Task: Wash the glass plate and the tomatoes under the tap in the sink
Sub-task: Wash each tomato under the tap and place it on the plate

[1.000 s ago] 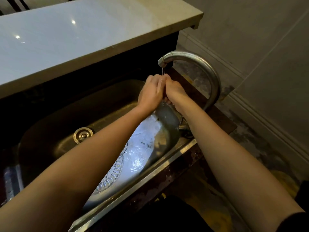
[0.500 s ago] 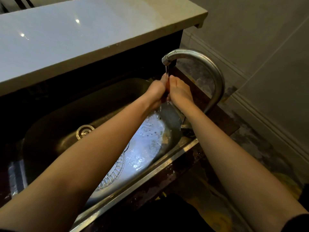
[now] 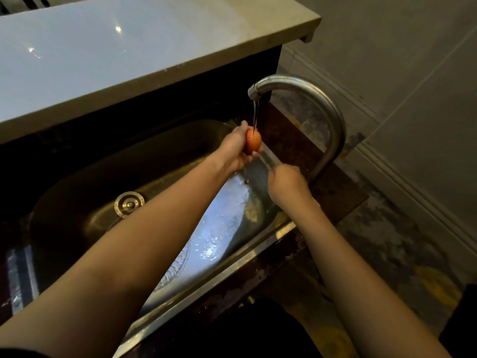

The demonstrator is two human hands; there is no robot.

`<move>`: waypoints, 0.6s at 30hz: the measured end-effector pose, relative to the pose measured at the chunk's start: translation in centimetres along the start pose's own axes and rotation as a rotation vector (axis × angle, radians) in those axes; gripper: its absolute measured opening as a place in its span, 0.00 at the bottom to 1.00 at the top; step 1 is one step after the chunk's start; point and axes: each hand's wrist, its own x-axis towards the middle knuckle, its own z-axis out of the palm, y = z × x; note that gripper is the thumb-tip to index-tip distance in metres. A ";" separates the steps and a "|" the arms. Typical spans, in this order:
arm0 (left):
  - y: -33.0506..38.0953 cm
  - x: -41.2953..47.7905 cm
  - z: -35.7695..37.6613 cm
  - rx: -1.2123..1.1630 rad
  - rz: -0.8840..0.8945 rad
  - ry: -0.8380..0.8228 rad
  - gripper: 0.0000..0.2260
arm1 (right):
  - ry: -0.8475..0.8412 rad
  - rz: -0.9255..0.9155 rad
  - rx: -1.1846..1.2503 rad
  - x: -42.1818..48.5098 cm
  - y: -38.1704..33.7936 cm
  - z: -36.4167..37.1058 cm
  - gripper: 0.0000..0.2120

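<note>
Tomato (image 3: pixel 253 142) sits clasped in my left hand (image 3: pixel 236 151) under the tap (image 3: pixel 296 86) stream, over the sink (image 3: pixel 85 182). My right hand (image 3: pixel 286 183) hangs lower, fingers curled; whether it grips anything, I cannot tell.

Glass plate (image 3: pixel 219 228): largely covered by left forearm; patterned rim showed only near the sink's (image 3: pixel 77 202) front wall. Right hand (image 3: pixel 285 183): blurred, fingers indistinct, grip not determinable. Tomato (image 3: pixel 253 142): partly wrapped by left hand (image 3: pixel 236 151). Bench (image 3: pixel 129 60): cut off at left edge.
</note>
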 end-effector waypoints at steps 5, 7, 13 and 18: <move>-0.1 0.4 -0.5 0.087 0.044 -0.014 0.08 | 0.171 0.019 0.197 -0.7 0.6 1.9 0.14; -0.4 0.5 -0.8 0.115 0.077 -0.048 0.11 | 0.292 0.039 0.226 -0.6 0.6 2.1 0.13; -0.5 0.3 -1.0 0.221 0.138 -0.067 0.18 | 0.109 0.074 0.233 0.3 1.8 2.4 0.10; -0.6 -0.1 -1.0 0.490 0.178 -0.018 0.22 | 0.120 0.096 0.032 0.7 1.8 3.1 0.09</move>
